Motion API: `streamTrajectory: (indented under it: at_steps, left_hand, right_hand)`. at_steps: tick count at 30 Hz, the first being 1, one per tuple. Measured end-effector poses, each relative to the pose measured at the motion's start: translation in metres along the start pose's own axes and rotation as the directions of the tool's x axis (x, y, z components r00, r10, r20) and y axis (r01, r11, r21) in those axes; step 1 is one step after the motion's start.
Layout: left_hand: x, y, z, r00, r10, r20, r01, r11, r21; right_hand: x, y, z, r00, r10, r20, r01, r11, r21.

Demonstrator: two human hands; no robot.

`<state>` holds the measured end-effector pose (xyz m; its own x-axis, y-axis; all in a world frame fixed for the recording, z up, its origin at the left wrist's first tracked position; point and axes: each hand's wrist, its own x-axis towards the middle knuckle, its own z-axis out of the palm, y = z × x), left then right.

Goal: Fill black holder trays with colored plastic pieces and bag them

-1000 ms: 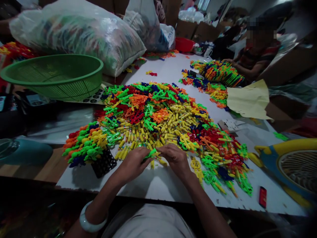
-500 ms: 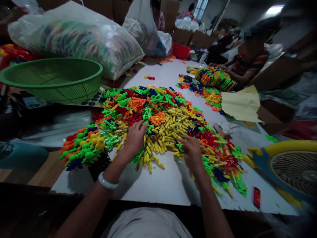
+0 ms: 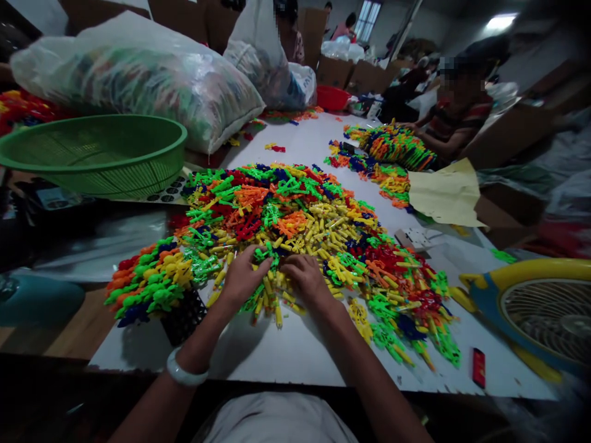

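Observation:
My left hand (image 3: 244, 278) is closed in a pinch around a small green plastic figure (image 3: 268, 252), at the front of a heap. My right hand (image 3: 305, 278) lies just to its right, fingers curled down among short yellow tubes (image 3: 335, 227); whatever its fingertips hold is hidden. The heap mixes those tubes with green, orange, red and dark blue plastic figures (image 3: 249, 195). To the left, a neat stack of figures (image 3: 154, 274) in several colours rests partly on a black perforated piece (image 3: 184, 317).
A green basket (image 3: 152, 178) and a large stuffed plastic bag (image 3: 184, 86) stand at the left. On the right are a yellow-and-blue fan (image 3: 498, 301), a red object (image 3: 479, 367), a power strip (image 3: 412, 239) and yellowish paper (image 3: 446, 194). A co-worker (image 3: 462, 120) sits beyond, by another figure pile (image 3: 399, 147).
My right hand has moved left from the right side of the tubes to beside my left hand. My left hand has come down slightly and now pinches a green figure.

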<state>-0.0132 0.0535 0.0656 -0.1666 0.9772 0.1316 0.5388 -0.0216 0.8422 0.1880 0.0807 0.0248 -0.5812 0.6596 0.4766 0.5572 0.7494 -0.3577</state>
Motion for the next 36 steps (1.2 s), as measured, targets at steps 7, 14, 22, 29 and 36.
streamTrajectory:
  at_steps: [7,14,22,29,36]
  left_hand:
    - [-0.031,0.002,0.008,0.979,-0.159,0.125,0.186,0.952,-0.245]
    - [-0.042,0.011,0.013,0.986,-0.080,0.147,0.096,0.990,-0.100]
    - [-0.047,0.011,0.008,0.983,0.039,0.180,-0.045,0.999,0.028]
    - [-0.044,0.005,-0.009,0.903,0.180,0.391,-0.194,0.981,-0.004]
    - [-0.052,0.003,0.003,0.778,0.228,0.586,-0.248,0.968,-0.046]
  right_hand:
    - [-0.003,-0.038,-0.027,0.984,0.070,-0.164,-0.052,0.993,0.109]
    - [-0.006,-0.049,-0.039,0.984,0.002,-0.178,-0.017,0.997,-0.079]
    - [-0.008,-0.050,-0.043,0.981,-0.049,-0.186,0.050,0.999,-0.001]
    - [-0.006,-0.031,-0.042,0.990,0.031,-0.134,0.014,0.945,0.326]
    - [-0.033,-0.004,-0.052,0.949,0.233,0.211,-0.314,0.730,0.607]
